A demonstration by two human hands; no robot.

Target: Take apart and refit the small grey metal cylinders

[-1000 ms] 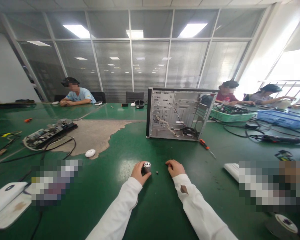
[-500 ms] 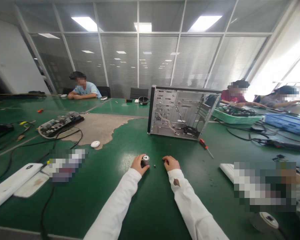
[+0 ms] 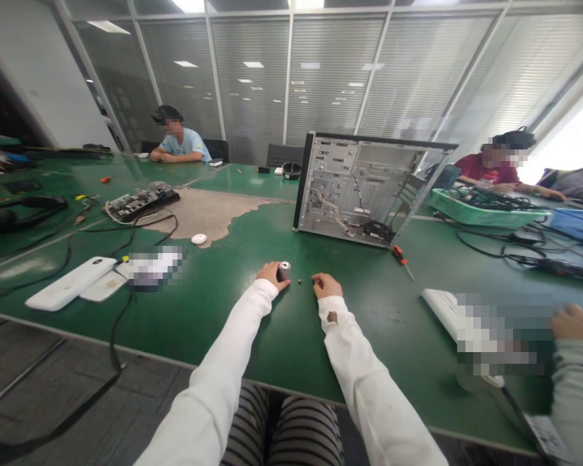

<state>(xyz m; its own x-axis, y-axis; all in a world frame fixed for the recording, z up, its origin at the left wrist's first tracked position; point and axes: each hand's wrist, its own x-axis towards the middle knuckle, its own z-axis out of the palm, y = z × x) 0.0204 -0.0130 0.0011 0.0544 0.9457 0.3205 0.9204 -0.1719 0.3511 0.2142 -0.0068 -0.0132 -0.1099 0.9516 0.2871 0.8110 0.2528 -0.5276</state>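
My left hand [image 3: 271, 274] rests on the green table [image 3: 291, 336] with its fingers wrapped round a small silver cylinder [image 3: 284, 269] standing upright. A tiny dark screw [image 3: 300, 281] lies on the table between my hands. My right hand [image 3: 326, 285] lies a little to the right of the screw, fingers curled down against the table; I cannot see anything in it. Both arms wear white sleeves. Beyond my hands an open grey computer case [image 3: 364, 188] stands on its side, with an orange-handled screwdriver [image 3: 401, 259] at its near right corner.
A circuit board with cables [image 3: 140, 202] and a white round disc [image 3: 199, 239] lie left. White flat devices [image 3: 72, 291] sit near the left edge. A green tray [image 3: 480, 212] of cables stands at right. Another person's hand [image 3: 577, 322] is at far right. Other people sit at the back.
My hands stay in place on the cylinder and beside the screw. The view has pulled back and tilted down, so the table's near edge and my striped lap now show.
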